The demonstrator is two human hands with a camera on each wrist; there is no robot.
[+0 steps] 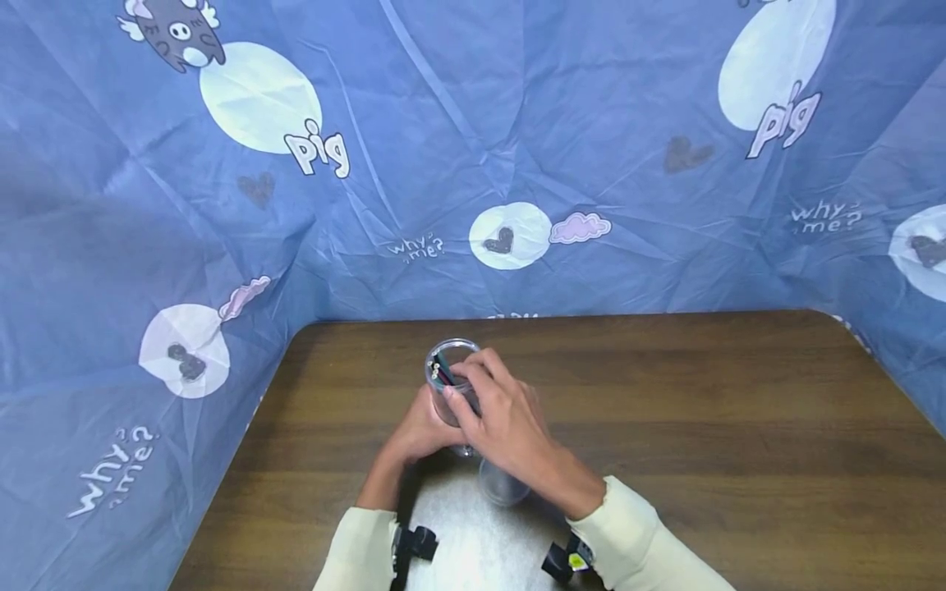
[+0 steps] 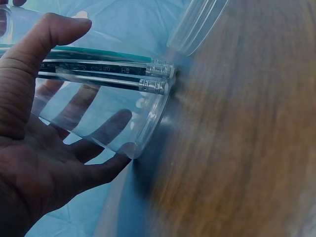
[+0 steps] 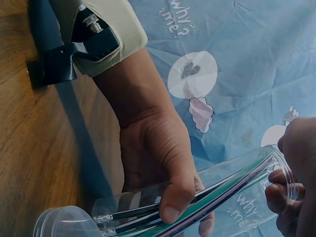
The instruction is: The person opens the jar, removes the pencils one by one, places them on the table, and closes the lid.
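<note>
We read "pig" on the blue cloth (image 1: 473, 123) twice, at upper left beside a pale oval and again at upper right. "why me?" shows on it near the centre, at far right and at lower left. In the left wrist view, the upper pencil (image 2: 98, 65) carries faint printing; we make out "HB", the rest too blurred.

Head view overhead; wrist views close (shared jar (image 1: 452, 379)).
</note>
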